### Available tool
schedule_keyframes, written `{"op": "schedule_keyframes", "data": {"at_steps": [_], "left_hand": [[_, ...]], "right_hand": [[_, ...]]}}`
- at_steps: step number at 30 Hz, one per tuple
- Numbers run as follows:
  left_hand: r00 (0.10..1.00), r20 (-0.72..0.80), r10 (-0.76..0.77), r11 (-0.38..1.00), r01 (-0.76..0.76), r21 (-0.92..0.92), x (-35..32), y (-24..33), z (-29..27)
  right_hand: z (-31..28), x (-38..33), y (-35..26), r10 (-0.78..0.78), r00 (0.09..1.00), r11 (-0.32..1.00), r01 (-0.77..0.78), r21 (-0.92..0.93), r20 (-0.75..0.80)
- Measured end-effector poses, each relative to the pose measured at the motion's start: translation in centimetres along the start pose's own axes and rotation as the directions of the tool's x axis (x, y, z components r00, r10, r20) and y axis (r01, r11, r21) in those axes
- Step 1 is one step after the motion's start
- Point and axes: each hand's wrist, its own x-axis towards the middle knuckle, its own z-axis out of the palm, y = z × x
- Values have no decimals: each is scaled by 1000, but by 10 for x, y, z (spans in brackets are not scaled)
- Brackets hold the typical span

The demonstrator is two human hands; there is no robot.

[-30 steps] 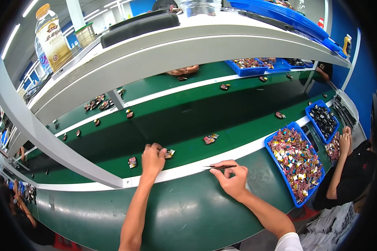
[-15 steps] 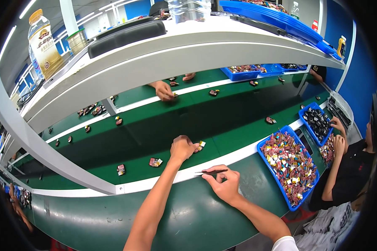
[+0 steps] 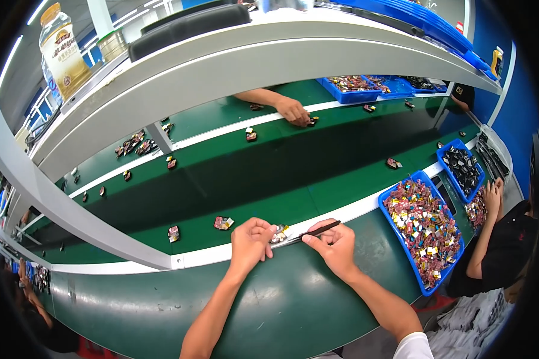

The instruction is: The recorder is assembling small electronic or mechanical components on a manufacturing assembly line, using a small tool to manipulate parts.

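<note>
- Clear plastic bottle with an orange cap (image 3: 64,54), upper left: its cream label (image 3: 55,60) bears a brown emblem above lines of printed characters.
- Black short-sleeved shirt (image 3: 504,242) of the co-worker at right: a small red mark, too small to read.

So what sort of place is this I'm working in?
Probably a factory assembly or sorting line: small parts lie spaced along what looks like a green conveyor, a blue tray beside it is heaped with pieces, and a co-worker is nearby.
</note>
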Motion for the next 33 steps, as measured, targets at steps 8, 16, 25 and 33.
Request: {"op": "schedule_keyframes", "data": {"at_steps": [8, 16, 25, 33], "left_hand": [[998, 4, 59, 998, -59, 11, -11, -7, 8], [992, 2, 130, 991, -130, 34, -13, -13, 15], [989, 7, 151, 989, -151, 6, -16, -12, 19], [992, 113, 51, 980, -28, -196, -11, -22, 13]], "right_hand": [[6, -6, 3, -56, 998, 990, 58, -129, 22], [7, -7, -1, -41, 999, 974, 47, -222, 33], [3, -2, 4, 210, 977, 975, -213, 66, 49], [5, -4, -2, 179, 983, 979, -182, 90, 40]]}}
